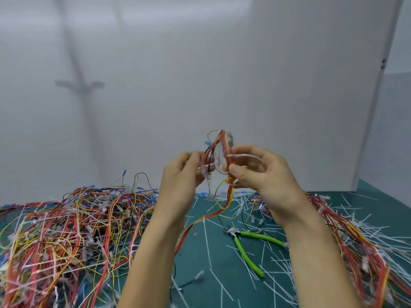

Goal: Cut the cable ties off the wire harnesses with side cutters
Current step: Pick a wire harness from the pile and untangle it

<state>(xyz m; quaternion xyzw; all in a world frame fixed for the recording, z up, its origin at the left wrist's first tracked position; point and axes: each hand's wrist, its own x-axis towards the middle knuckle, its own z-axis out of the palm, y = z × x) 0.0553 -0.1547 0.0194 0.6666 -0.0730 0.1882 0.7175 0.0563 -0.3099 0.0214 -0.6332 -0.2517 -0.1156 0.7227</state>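
A dark teal-green table (pixel 223 256) with a matt surface runs back to a plain white back panel (pixel 222 74) standing upright along its far edge. A soft grey shadow (pixel 80 85) falls across the panel's left part. At the right, a paler side panel (pixel 395 121) meets it, with two small dark round fittings (pixel 383 64) near the joint.

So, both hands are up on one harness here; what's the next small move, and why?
Probably the right hand lets go and picks up the side cutters lying on the mat: the left hand also holds the harness, and neither holds a tool.
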